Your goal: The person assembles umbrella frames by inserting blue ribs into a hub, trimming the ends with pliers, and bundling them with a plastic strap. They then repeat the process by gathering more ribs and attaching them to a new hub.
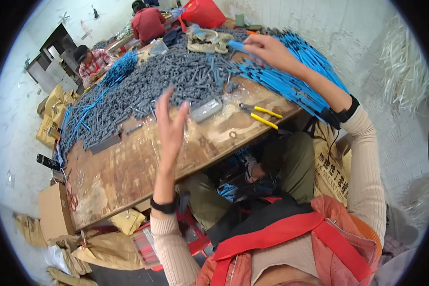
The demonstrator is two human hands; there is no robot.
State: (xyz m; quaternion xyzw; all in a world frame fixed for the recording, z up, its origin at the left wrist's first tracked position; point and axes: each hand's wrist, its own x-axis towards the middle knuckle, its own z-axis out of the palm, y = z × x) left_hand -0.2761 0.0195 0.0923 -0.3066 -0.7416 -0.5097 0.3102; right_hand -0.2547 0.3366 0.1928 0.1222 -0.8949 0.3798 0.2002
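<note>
My left hand [170,125] is raised over the near part of the wooden table [124,171], its fingers apart and nothing in them. Close behind it lies a wide heap of small grey plastic parts [148,81]. My right hand [274,53] reaches to the far right, its fingers closed on a slim blue plastic piece [236,45], partly hidden and blurred. Below that hand a large bundle of blue rods with dark ends [291,88] spreads over the table. Between my hands are a clear plastic box [206,110] and pliers with yellow handles [266,117].
A cardboard box [55,209] stands by the table's left end, near red-handled scissors [72,199]. Brown sacks [109,250] lie on the floor. Two people work farther back, one in a checked shirt [96,66], one in red [148,25]. A white wall [362,57] borders the right.
</note>
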